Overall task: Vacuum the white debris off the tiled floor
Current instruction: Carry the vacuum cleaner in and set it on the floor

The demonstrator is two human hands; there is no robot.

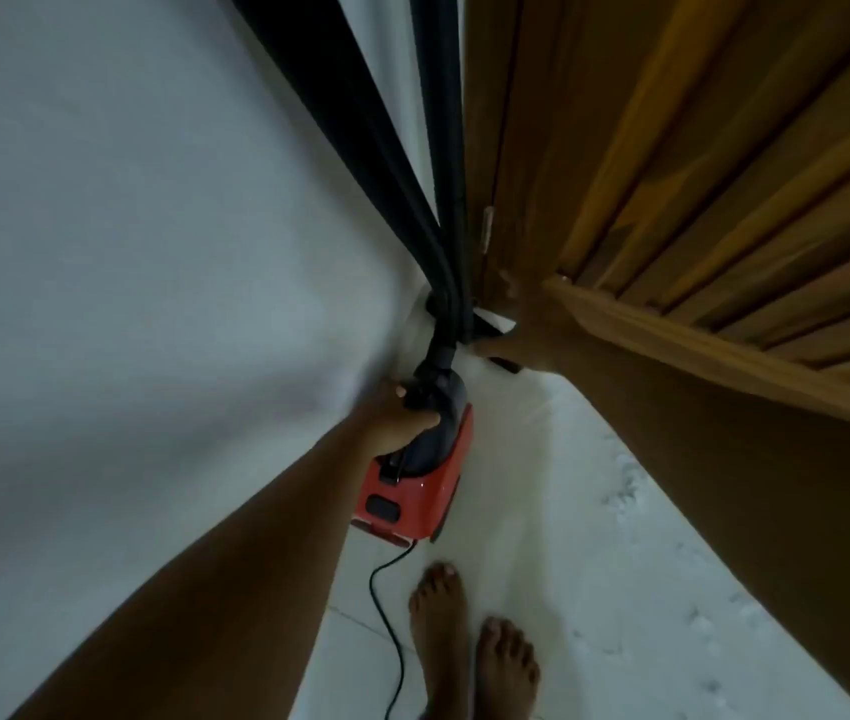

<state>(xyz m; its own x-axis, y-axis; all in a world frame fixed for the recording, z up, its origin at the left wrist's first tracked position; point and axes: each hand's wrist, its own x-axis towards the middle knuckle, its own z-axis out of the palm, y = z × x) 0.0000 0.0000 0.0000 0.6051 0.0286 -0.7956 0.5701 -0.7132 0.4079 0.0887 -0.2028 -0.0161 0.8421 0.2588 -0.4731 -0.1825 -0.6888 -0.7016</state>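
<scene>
Below, tiled floor [532, 501], debris [625, 491]; wooden door [724, 174]; left hand [402, 418] grips vacuum [412, 491].

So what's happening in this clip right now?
A barefoot person grips a red handheld vacuum in the left hand, its nozzle aimed into the corner by the dark curtain and wooden door. The right hand reaches into that corner; its grip is unclear. White debris lies on the tiled floor to the right.

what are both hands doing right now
Left hand: closed, gripping the handle of the red vacuum.
Right hand: low beside the black hose; open or closed cannot be told.
</scene>
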